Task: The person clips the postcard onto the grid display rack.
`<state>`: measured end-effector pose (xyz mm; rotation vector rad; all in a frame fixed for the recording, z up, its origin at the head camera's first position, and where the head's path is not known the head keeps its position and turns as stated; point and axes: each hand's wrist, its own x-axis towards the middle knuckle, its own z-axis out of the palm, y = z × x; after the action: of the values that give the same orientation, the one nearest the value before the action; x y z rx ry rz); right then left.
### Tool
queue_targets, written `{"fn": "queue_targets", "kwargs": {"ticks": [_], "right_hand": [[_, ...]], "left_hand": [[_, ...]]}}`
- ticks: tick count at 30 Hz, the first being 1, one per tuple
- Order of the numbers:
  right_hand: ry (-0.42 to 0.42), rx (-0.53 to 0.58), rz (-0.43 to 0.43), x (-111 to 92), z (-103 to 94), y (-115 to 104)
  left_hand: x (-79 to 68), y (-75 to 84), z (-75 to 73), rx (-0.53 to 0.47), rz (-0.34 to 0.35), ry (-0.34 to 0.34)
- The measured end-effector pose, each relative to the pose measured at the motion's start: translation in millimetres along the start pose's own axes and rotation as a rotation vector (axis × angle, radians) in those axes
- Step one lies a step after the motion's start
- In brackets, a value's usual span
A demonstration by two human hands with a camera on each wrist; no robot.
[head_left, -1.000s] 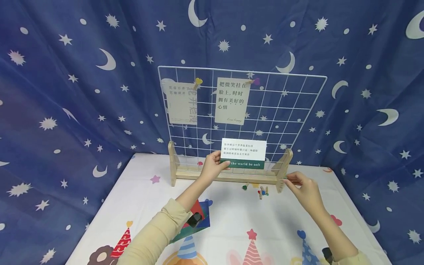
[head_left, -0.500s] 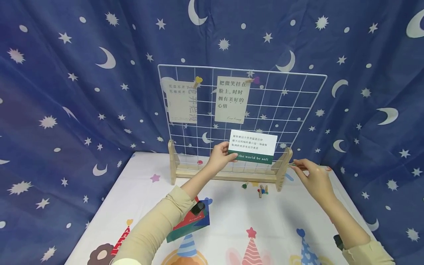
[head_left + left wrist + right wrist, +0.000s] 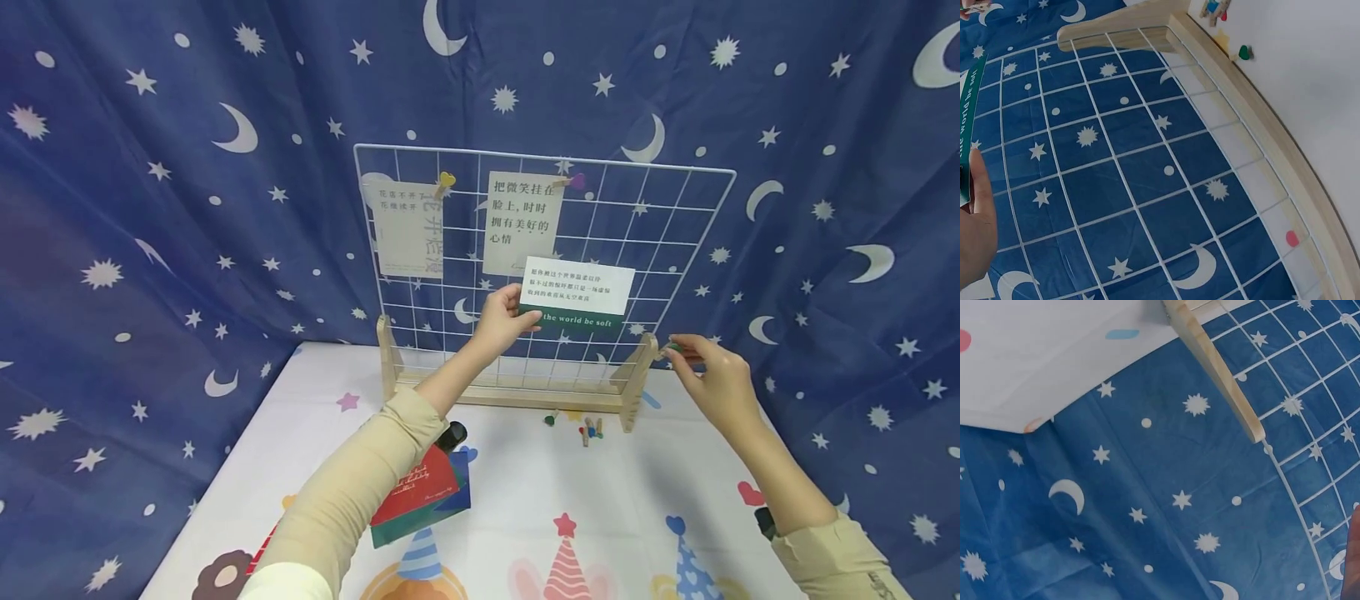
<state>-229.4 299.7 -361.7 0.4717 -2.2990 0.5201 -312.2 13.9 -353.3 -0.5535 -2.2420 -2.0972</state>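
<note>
In the head view my left hand pinches a white and green printed card by its left edge. The card is in front of the wire grid and overlaps the lower edge of a hung card. The left wrist view shows only part of that hand and the card's green strip. My right hand, by the stand's right post, pinches a small wooden clothespin with a green tip. Just a bit of a finger shows in the right wrist view.
Another card hangs at the grid's left under a yellow heart clothespin; a purple heart clothespin holds the middle one. Several loose clothespins lie before the wooden base. Red, green and blue cards lie beneath my left forearm.
The card in my left hand has risen and shifted right, up to the hung middle card. My right hand has moved up and slightly right with its clothespin.
</note>
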Motion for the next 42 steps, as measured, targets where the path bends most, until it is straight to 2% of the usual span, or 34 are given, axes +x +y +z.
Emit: {"fn": "queue_targets", "kwargs": {"ticks": [6,13,17,23,28,36,42], "right_hand": [[0.009,0.004,-0.001,15,-7.5,-1],[0.025,0.060,0.005,34,-22.0,-9],[0.053,0.097,0.001,47,-21.6,-18],[0.057,0.129,0.011,63,-14.6,-27],[0.063,0.185,0.048,79,-15.3,-27],[0.058,0.143,0.098,105,-32.8,-22],[0.129,0.130,0.147,124,-42.3,-17]], "left_hand": [[5.3,3.4,-4.9,0.011,0.005,0.023],[12.8,16.0,-2.9,0.034,0.040,-0.005],[16.2,22.4,-2.3,0.035,0.063,0.005],[17.4,24.7,-1.5,0.028,0.027,0.021],[22.8,28.5,2.6,0.029,0.030,0.030],[34.7,40.5,13.5,0.013,0.034,0.022],[40.9,47.1,19.1,0.024,0.057,0.071]]}}
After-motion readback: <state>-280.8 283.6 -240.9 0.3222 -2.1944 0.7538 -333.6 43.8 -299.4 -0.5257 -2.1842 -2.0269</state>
